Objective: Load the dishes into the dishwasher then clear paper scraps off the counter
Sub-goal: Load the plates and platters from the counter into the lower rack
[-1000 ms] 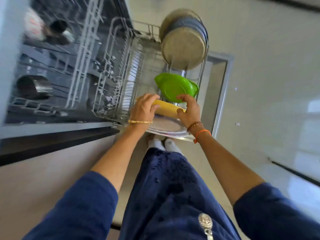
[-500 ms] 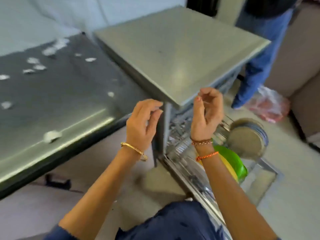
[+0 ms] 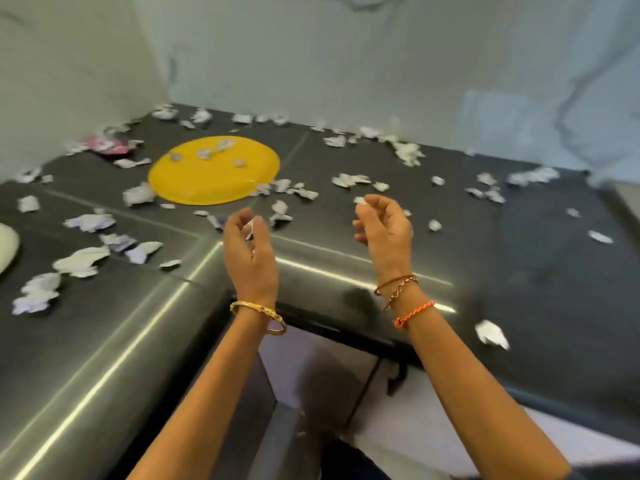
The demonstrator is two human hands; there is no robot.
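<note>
A flat yellow plate (image 3: 214, 171) lies on the dark L-shaped counter (image 3: 519, 244) with a few paper scraps on it. Many white crumpled paper scraps (image 3: 81, 259) are strewn over the counter, from the back wall to the front edge. My left hand (image 3: 250, 247) and my right hand (image 3: 385, 230) hover side by side above the counter's inner corner, fingers loosely curled and holding nothing. White scraps show just behind both sets of fingertips. The dishwasher is out of view.
A pink wrapper (image 3: 108, 146) lies among scraps in the back left corner. A pale rounded object (image 3: 7, 249) pokes in at the left edge. Pale walls close the counter at the back and left. One scrap (image 3: 491, 334) sits near the right front edge.
The view has swung up from the open dishwasher rack to the counter. Both hands let go of the yellow dish in the rack and now hang empty above the counter.
</note>
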